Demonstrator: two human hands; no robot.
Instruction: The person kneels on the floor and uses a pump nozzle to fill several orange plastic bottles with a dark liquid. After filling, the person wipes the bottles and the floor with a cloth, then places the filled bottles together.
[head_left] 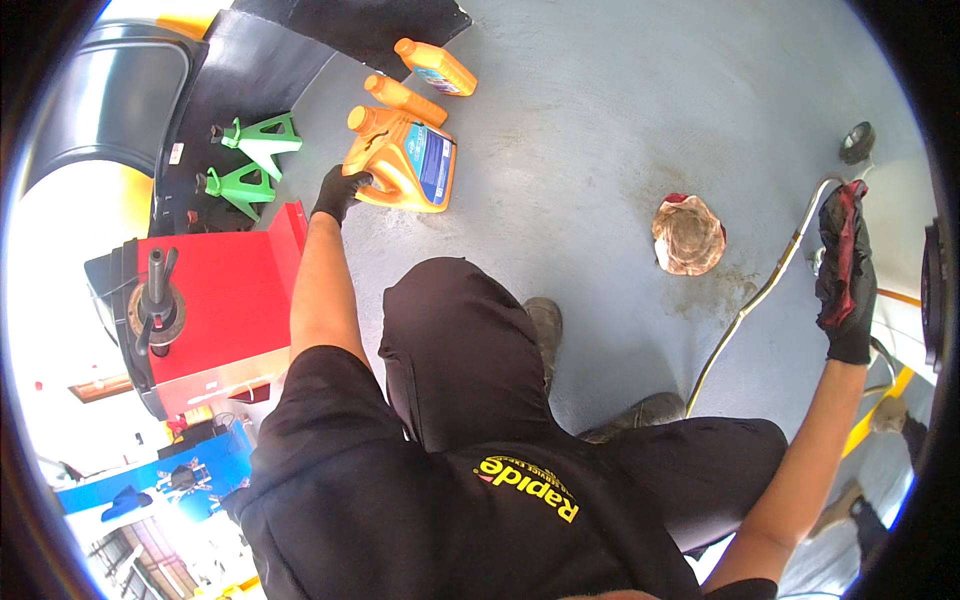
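My left hand (341, 193), in a black glove, is closed round the handle of a large orange jug (390, 168) with a blue label. The jug stands tilted on the grey floor. Behind it are a slimmer orange bottle (412, 102) and another orange bottle (445, 70) with a label. Far to the right, my right hand (850, 315) wears a black glove too and grips a crumpled dark and red rag (842, 245). Its fingers are partly hidden by the rag.
Green jack stands (262, 140) and a red machine (215, 305) with an upright shaft are at left. A brown-stained, red-edged cloth bundle (690, 237) lies on the floor. A pale hose (755, 300) runs past my boot (650, 412). Another person's shoe (838, 508) shows at lower right.
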